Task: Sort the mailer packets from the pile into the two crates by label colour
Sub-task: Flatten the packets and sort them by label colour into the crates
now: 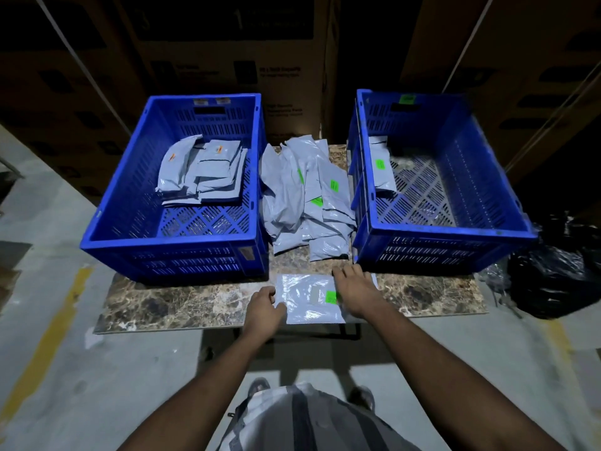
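Now the left hand (pixel 265 304) pinches the near corner of a flat grey plastic mailer packet (pixel 309 299) on the marble tabletop (pixel 182 304), the right hand (pixel 354 288) lying spread across it, green label (pixel 331 297) up, likely for the right-hand blue slatted crate (pixel 448 229) tagged green.

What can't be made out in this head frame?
- Print on the green label of the front packet: too small and blurred.
- Right hand fingertips: whether they grip or only rest on the packet is unclear.
- Label colours of lower packets in the pile: covered by those on top.
- Stickers on the left crate far rim: too dim.
- Cardboard boxes behind: text too dark.
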Action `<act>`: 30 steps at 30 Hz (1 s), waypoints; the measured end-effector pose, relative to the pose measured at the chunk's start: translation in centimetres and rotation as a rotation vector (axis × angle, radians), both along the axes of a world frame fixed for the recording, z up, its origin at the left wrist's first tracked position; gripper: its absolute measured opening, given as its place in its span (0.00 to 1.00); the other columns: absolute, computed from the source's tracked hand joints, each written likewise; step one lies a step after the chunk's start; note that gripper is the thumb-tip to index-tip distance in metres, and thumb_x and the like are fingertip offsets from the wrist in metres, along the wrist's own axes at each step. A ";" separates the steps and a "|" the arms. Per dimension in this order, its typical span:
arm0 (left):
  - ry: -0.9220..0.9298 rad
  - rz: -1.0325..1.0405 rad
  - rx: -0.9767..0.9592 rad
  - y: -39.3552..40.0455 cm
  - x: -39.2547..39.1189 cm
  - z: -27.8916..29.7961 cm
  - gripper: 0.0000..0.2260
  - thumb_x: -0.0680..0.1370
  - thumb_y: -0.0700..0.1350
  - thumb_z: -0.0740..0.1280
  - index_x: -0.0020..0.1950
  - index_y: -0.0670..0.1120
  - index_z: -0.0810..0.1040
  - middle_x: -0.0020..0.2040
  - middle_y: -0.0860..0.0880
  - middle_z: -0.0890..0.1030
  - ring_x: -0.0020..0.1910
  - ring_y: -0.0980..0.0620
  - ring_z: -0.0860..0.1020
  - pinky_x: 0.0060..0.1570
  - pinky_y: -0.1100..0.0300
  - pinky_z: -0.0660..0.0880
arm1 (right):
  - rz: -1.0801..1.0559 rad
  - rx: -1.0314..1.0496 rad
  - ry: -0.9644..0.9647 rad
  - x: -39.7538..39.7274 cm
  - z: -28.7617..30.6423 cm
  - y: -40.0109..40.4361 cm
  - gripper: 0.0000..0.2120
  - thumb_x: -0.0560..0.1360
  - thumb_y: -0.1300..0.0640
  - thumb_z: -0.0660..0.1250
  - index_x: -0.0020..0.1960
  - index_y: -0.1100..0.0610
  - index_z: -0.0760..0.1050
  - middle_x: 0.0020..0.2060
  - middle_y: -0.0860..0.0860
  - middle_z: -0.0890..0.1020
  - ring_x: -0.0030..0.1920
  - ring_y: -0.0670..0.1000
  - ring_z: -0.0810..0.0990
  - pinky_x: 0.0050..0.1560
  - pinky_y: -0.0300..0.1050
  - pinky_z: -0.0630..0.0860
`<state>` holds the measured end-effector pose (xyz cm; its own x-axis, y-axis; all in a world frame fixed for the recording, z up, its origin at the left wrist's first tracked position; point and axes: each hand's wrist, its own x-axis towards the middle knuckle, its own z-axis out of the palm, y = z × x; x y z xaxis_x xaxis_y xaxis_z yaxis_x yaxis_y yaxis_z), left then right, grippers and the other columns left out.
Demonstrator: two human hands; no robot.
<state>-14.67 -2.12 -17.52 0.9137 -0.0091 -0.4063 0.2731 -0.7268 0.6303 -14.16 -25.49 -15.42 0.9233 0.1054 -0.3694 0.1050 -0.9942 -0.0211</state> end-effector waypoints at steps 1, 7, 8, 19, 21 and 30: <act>0.016 0.004 -0.023 0.2 0.0 0.2 0.21 0.77 0.45 0.69 0.70 0.44 0.72 0.59 0.45 0.78 0.53 0.47 0.77 0.49 0.59 0.71 | -0.019 -0.014 -0.008 -0.2 0.2 0.0 0.32 0.73 0.54 0.70 0.73 0.58 0.63 0.68 0.57 0.68 0.65 0.58 0.64 0.62 0.53 0.65; 0.059 0.036 -0.202 1.6 0.2 1.1 0.13 0.78 0.43 0.67 0.62 0.49 0.76 0.47 0.50 0.82 0.41 0.53 0.80 0.39 0.61 0.74 | -0.212 0.206 -0.160 -3.2 3.5 -0.4 0.16 0.74 0.42 0.70 0.59 0.45 0.73 0.49 0.45 0.76 0.55 0.51 0.75 0.47 0.44 0.63; 0.082 0.056 -0.272 1.6 0.2 1.6 0.11 0.78 0.43 0.67 0.60 0.50 0.76 0.48 0.49 0.83 0.42 0.54 0.81 0.41 0.60 0.76 | -0.281 0.345 -0.191 -3.8 4.3 -0.4 0.14 0.74 0.44 0.71 0.55 0.45 0.72 0.45 0.44 0.77 0.51 0.50 0.78 0.42 0.43 0.64; 0.002 -0.108 -0.916 -5.0 5.2 13.6 0.05 0.79 0.39 0.70 0.52 0.39 0.80 0.44 0.36 0.84 0.44 0.48 0.81 0.49 0.51 0.78 | -0.643 1.226 -0.353 -6.2 14.4 0.1 0.23 0.77 0.55 0.73 0.69 0.46 0.71 0.58 0.41 0.83 0.58 0.45 0.82 0.58 0.56 0.80; -0.034 -0.116 -0.944 -6.9 6.5 15.5 0.04 0.79 0.37 0.68 0.52 0.39 0.80 0.40 0.48 0.86 0.38 0.56 0.82 0.40 0.63 0.77 | -0.604 1.291 -0.367 -5.8 16.1 -1.1 0.33 0.77 0.60 0.72 0.74 0.43 0.61 0.60 0.43 0.82 0.60 0.46 0.81 0.58 0.50 0.80; -0.283 -0.217 -0.463 -16.6 14.3 17.1 0.14 0.81 0.49 0.65 0.67 0.50 0.75 0.58 0.51 0.81 0.56 0.49 0.79 0.46 0.65 0.74 | -0.636 0.971 -0.675 4.9 19.2 -14.6 0.22 0.77 0.56 0.71 0.69 0.46 0.70 0.68 0.39 0.74 0.64 0.34 0.73 0.60 0.36 0.72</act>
<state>-0.40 -18.77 -0.38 0.9435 -0.3268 -0.0553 -0.0770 -0.3786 0.9224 -9.27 -40.11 3.77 0.8802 -0.4490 0.1537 -0.0965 -0.4864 -0.8684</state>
